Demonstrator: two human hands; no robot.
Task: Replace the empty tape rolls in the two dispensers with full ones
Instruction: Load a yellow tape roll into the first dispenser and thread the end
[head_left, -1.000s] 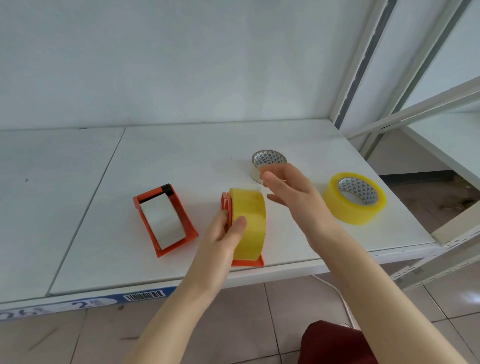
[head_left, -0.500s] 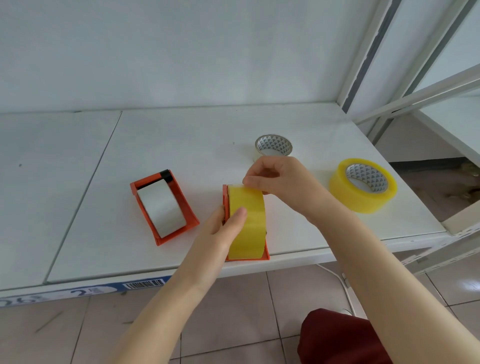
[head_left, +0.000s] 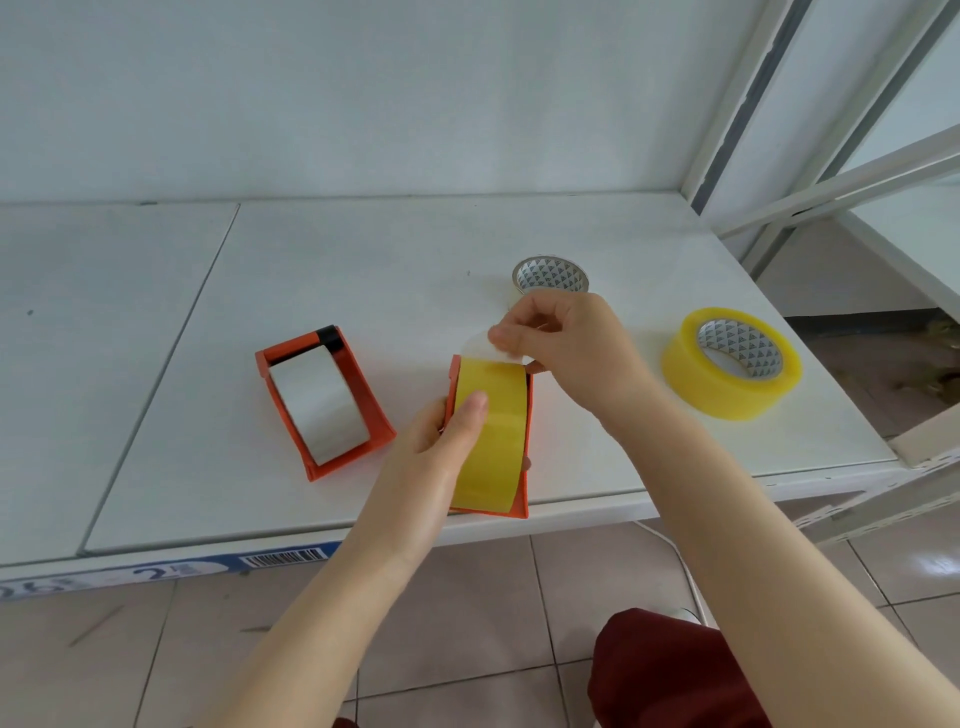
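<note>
A full yellow tape roll (head_left: 493, 431) sits in an orange dispenser (head_left: 522, 496) near the shelf's front edge. My left hand (head_left: 441, 441) grips that dispenser's left side, thumb resting on the roll. My right hand (head_left: 561, 338) pinches the tape's loose end (head_left: 480, 347) at the dispenser's far end, lifted slightly off the roll. To the left lies a second orange dispenser (head_left: 374, 410) holding a thin whitish roll (head_left: 317, 402). A second full yellow roll (head_left: 732, 364) lies flat at the right. An empty core (head_left: 549, 274) stands behind my right hand.
Everything rests on a white shelf board (head_left: 363, 270) with a seam at the left and a barcode label (head_left: 283, 558) on its front lip. White rack uprights (head_left: 727, 114) rise at the right. Tiled floor lies below.
My right hand came down from above the roll to its far end and pinched the tape's end, peeling it up a little. The left hand stays on the dispenser.
</note>
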